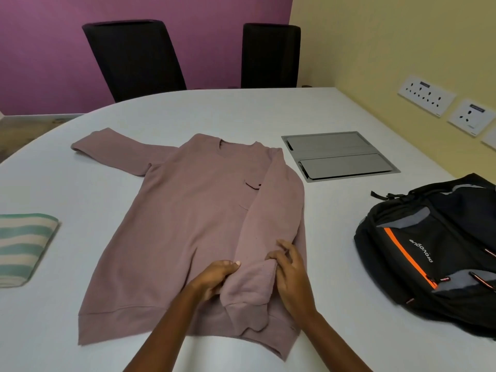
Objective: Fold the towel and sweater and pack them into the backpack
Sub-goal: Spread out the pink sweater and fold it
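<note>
Nearest the viewer, the left hand [218,276] grips the folded-in sleeve of the dusty-pink sweater [188,224]; the right hand [291,275] touches it with fingers loosely spread. The sweater lies flat mid-table [241,111], between a folded green-striped towel [21,251] and a black, orange-striped backpack [456,232] printed "provogue".

Both hands meet at the folded-over sleeve [264,224] of the pink sweater [188,224], which lies flat on the white table [335,264]. The left hand [214,276] grips the cuff end, fingers curled round it. The right hand [291,275] touches the cuff's other edge, fingers loosely spread. Well left of the grip lies the folded striped towel [21,248], and off to its right the black backpack [429,251], apart from the sweater.
</note>
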